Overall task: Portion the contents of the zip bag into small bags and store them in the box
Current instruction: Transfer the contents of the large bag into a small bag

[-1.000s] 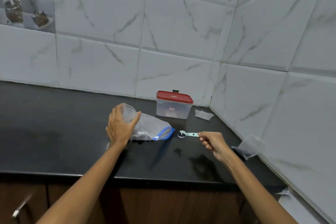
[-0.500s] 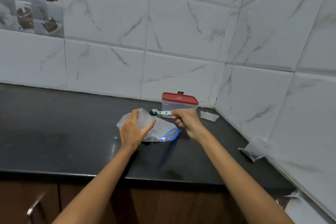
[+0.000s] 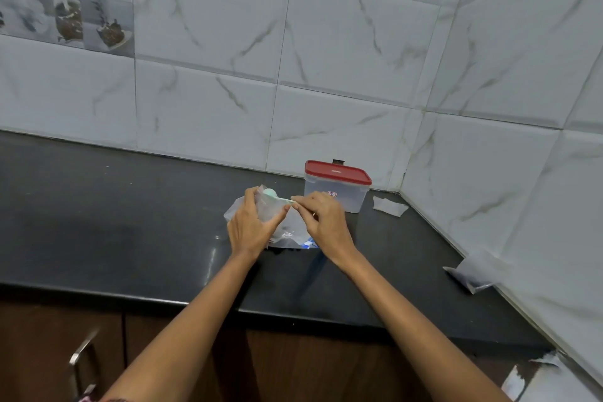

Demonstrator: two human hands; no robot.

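Black counter (image 3: 130, 222) set in a corner of white marble-look tiles; printed photo sheets (image 3: 65, 10) are taped at 10 o'clock. Red-lidded box (image 3: 336, 186), small label unreadable, stands at 1 o'clock of the zip bag (image 3: 287, 228). Small bag (image 3: 267, 206) is held in the left hand (image 3: 249, 228) grip; spoon (image 3: 277, 197) handle is pinched in the right hand (image 3: 321, 222) grip. Since the earlier frame, the spoon bowl has been brought over the small bag's mouth.

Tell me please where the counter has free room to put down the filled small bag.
Free: the dark counter left of the left hand. Crowded: around the zip bag, the red-lidded box and the right hand.
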